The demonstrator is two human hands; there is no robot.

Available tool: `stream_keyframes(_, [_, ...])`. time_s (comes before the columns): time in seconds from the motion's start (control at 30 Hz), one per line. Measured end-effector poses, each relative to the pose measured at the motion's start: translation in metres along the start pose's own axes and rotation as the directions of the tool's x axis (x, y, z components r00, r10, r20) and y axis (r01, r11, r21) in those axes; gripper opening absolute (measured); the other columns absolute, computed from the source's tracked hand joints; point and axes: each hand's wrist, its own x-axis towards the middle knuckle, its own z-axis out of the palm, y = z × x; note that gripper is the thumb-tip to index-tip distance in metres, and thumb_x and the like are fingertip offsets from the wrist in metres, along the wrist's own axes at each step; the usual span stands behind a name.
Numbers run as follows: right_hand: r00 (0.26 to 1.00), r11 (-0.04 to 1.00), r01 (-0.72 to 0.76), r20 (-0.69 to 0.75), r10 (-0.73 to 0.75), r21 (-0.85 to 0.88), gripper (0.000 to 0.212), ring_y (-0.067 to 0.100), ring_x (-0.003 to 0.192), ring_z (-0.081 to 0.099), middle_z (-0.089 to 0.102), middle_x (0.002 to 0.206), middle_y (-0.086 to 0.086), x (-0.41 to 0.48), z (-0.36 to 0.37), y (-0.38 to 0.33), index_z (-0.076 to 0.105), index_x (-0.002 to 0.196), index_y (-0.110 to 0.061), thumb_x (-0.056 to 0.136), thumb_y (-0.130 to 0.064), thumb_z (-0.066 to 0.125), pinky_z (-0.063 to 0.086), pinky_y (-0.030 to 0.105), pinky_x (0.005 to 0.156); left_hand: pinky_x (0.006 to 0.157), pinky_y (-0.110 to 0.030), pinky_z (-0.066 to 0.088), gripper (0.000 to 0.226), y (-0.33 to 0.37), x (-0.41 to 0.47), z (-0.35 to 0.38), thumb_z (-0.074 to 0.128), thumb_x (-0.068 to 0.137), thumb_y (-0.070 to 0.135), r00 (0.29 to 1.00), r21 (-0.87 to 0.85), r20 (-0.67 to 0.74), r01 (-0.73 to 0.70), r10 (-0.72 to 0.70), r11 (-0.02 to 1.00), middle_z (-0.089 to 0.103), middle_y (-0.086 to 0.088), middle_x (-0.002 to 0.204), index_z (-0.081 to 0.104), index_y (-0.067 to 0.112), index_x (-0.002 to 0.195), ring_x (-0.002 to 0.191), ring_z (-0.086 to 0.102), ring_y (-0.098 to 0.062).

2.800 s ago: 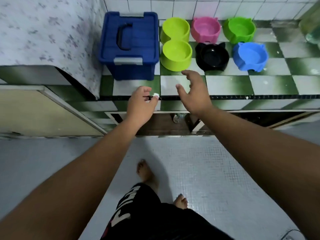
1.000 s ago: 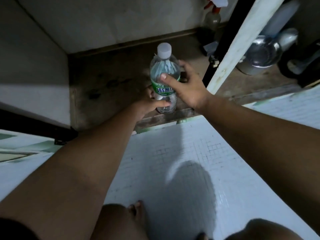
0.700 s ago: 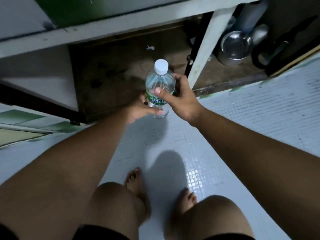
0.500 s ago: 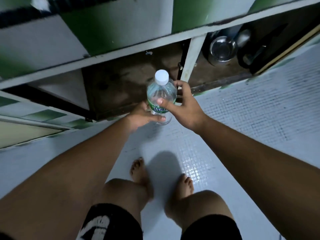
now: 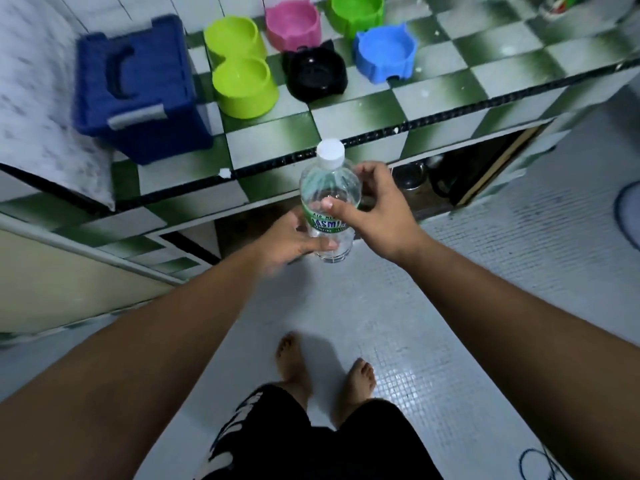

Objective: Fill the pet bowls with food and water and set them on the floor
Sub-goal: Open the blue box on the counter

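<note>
A clear water bottle with a white cap and a green label is upright in front of the counter edge. My left hand grips its lower part and my right hand grips its middle from the right. On the checkered counter stand a lime double bowl, a pink bowl, a green bowl, a black bowl and a blue bowl. All the bowls look empty.
A blue lidded bin with a dark handle stands at the counter's left end. Below the counter an open cupboard holds dark pots. A beige cupboard door stands open at the left. My bare feet are on the white tiled floor.
Both hands took the bottle from the cupboard under the counter and lifted it to counter height. The view rose from the cupboard floor to the countertop with the bowls.
</note>
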Motion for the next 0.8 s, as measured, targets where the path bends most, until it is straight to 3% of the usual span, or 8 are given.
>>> stream_keyframes(0.17, [0.997, 0.997, 0.068, -0.030, -0.067, 0.030, 0.068, 0.011, 0.112, 0.063, 0.064, 0.118, -0.003, 0.000, -0.028, -0.046, 0.049, 0.120, -0.021, 0.070, -0.052, 0.083, 0.052, 0.040, 0.100, 0.091, -0.021, 0.053, 0.062, 0.056, -0.009, 0.005, 0.082, 0.080, -0.001, 0.994, 0.128, 0.007, -0.107, 0.106, 0.986, 0.073, -0.006, 0.123, 0.058, 0.008, 0.136, 0.111, 0.069, -0.014])
stream_keyframes(0.27, [0.990, 0.993, 0.114, -0.083, -0.111, 0.026, 0.067, 0.000, 0.108, 0.062, 0.064, 0.115, -0.012, 0.002, -0.052, -0.062, 0.049, 0.119, -0.028, 0.069, -0.058, 0.081, 0.052, 0.028, 0.096, 0.101, -0.031, 0.052, 0.061, 0.083, -0.003, 0.013, 0.085, 0.080, 0.007, 0.987, 0.221, 0.006, -0.158, 0.161, 0.962, 0.072, -0.003, 0.125, 0.060, 0.014, 0.135, 0.115, 0.068, -0.017])
stream_keyframes(0.33, [0.988, 0.991, 0.129, -0.092, -0.126, 0.026, 0.068, -0.003, 0.107, 0.061, 0.064, 0.115, -0.016, 0.008, -0.063, -0.072, 0.049, 0.121, -0.034, 0.068, -0.062, 0.080, 0.052, 0.024, 0.093, 0.096, -0.024, 0.055, 0.058, 0.097, 0.004, 0.014, 0.086, 0.080, 0.010, 0.985, 0.207, 0.006, -0.169, 0.172, 0.964, 0.075, 0.005, 0.120, 0.062, 0.022, 0.131, 0.108, 0.070, -0.008])
stream_keyframes(0.4, [0.983, 0.989, 0.149, -0.115, -0.147, 0.014, 0.073, 0.001, 0.107, 0.063, 0.064, 0.117, -0.013, 0.012, -0.084, -0.080, 0.049, 0.127, -0.035, 0.067, -0.064, 0.079, 0.055, 0.030, 0.094, 0.088, -0.020, 0.058, 0.053, 0.115, 0.015, 0.027, 0.086, 0.080, 0.012, 0.981, 0.227, 0.011, -0.193, 0.196, 0.955, 0.076, 0.009, 0.114, 0.065, 0.023, 0.127, 0.099, 0.071, -0.002])
stream_keyframes(0.57, [0.962, 0.985, 0.173, -0.212, -0.170, 0.000, 0.077, 0.006, 0.111, 0.064, 0.066, 0.120, -0.010, 0.039, -0.132, -0.093, 0.054, 0.132, -0.033, 0.067, -0.067, 0.078, 0.056, 0.037, 0.097, 0.089, -0.029, 0.057, 0.046, 0.152, 0.056, 0.059, 0.086, 0.078, 0.009, 0.966, 0.131, 0.001, -0.255, 0.257, 0.958, 0.077, 0.002, 0.113, 0.068, 0.016, 0.121, 0.106, 0.073, -0.017])
stream_keyframes(0.8, [0.944, 0.989, 0.147, -0.298, -0.138, 0.007, 0.073, 0.014, 0.107, 0.068, 0.068, 0.119, -0.003, 0.111, -0.189, -0.100, 0.058, 0.132, -0.021, 0.073, -0.059, 0.077, 0.057, 0.042, 0.095, 0.083, -0.022, 0.058, 0.049, 0.199, 0.142, 0.079, 0.088, 0.074, 0.009, 0.954, 0.039, 0.025, -0.301, 0.300, 0.953, 0.078, 0.006, 0.112, 0.068, 0.015, 0.119, 0.105, 0.073, -0.012])
